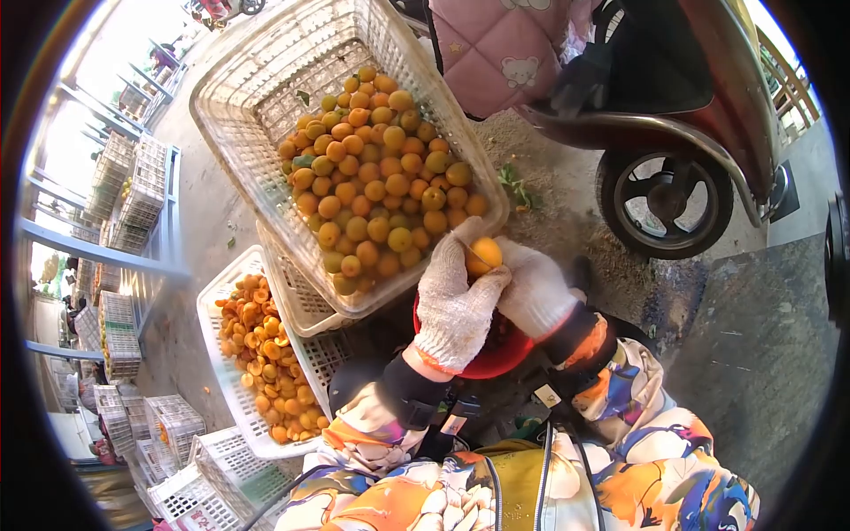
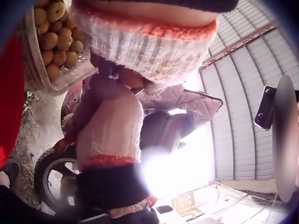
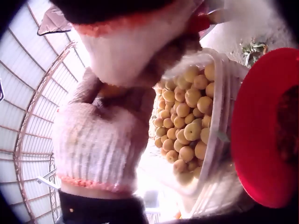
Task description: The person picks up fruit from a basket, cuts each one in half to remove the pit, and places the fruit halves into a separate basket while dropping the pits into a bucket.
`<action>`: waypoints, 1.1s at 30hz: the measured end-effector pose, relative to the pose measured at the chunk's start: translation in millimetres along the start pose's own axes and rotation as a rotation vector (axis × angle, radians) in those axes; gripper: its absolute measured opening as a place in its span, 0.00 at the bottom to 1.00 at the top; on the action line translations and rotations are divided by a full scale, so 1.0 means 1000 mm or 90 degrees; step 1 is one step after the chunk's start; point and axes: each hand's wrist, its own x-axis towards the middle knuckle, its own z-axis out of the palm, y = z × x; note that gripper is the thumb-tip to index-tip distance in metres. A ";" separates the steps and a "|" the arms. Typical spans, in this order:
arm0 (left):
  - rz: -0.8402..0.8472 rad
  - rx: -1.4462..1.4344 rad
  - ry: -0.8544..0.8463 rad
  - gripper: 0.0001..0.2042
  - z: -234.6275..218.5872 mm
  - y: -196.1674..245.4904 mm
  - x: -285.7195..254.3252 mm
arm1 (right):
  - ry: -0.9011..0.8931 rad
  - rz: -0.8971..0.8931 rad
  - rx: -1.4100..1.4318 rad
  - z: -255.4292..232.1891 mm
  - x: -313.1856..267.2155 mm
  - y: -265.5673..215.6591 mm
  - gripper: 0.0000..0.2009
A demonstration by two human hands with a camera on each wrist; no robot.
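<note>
Both hands wear white knit gloves and meet over a red bowl (image 1: 500, 361) at the lap. My left hand (image 1: 453, 305) pinches a whole-looking orange apricot (image 1: 483, 256) between thumb and fingers. Against the fruit's other side, my right hand (image 1: 537, 290) curls round a small knife, whose red handle (image 3: 200, 22) pokes from the glove in the right wrist view. Its blade is mostly hidden, only a thin line crossing the apricot. Just beyond the hands, a large plastic crate (image 1: 232, 133) tilts toward me, partly filled with whole apricots (image 1: 376, 168).
Left of it, a white crate (image 1: 209, 305) holds halved apricots (image 1: 266, 354). Under the tilted crate sits another crate (image 1: 297, 305). A scooter with a black front wheel (image 1: 664, 202) and pink quilted cover (image 1: 496, 62) stands ahead right. Stacked crates (image 1: 142, 190) line the far left.
</note>
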 end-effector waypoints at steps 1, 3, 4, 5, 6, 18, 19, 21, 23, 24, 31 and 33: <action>0.000 -0.001 0.000 0.27 -0.001 0.000 0.001 | 0.000 0.001 -0.001 -0.005 -0.003 -0.006 0.13; -0.081 -0.127 -0.051 0.30 -0.006 0.004 0.004 | -0.055 0.000 -0.281 -0.018 -0.010 -0.031 0.14; -0.082 -0.127 -0.047 0.30 -0.007 0.008 0.002 | -0.059 -0.001 -0.281 -0.018 -0.010 -0.035 0.14; -0.097 -0.207 -0.018 0.31 -0.006 0.011 0.001 | -0.050 0.002 -0.252 -0.018 -0.011 -0.037 0.14; -0.111 -0.287 0.011 0.31 -0.005 0.013 0.001 | -0.040 0.004 -0.224 -0.019 -0.012 -0.040 0.15; -0.010 -0.020 0.035 0.27 0.001 -0.001 0.006 | -0.012 -0.056 -0.436 0.001 0.001 0.008 0.15; -0.011 -0.021 0.035 0.27 -0.001 0.001 0.007 | -0.012 -0.055 -0.436 0.000 0.000 0.002 0.15; -0.018 0.069 -0.016 0.26 -0.012 0.003 0.006 | -0.026 -0.026 -0.363 -0.007 -0.006 -0.027 0.15; -0.031 0.063 -0.036 0.24 -0.017 0.008 0.005 | -0.034 0.006 -0.289 -0.015 -0.011 -0.064 0.16; -0.040 0.058 -0.057 0.23 -0.018 0.010 0.005 | -0.036 0.022 -0.253 -0.016 -0.012 -0.071 0.17; -0.171 -0.346 -0.027 0.27 -0.024 0.004 0.003 | -0.119 0.330 0.277 -0.035 -0.008 -0.090 0.25; -0.250 -0.441 -0.047 0.28 -0.031 0.010 0.004 | -0.108 0.313 0.290 -0.038 -0.008 -0.094 0.26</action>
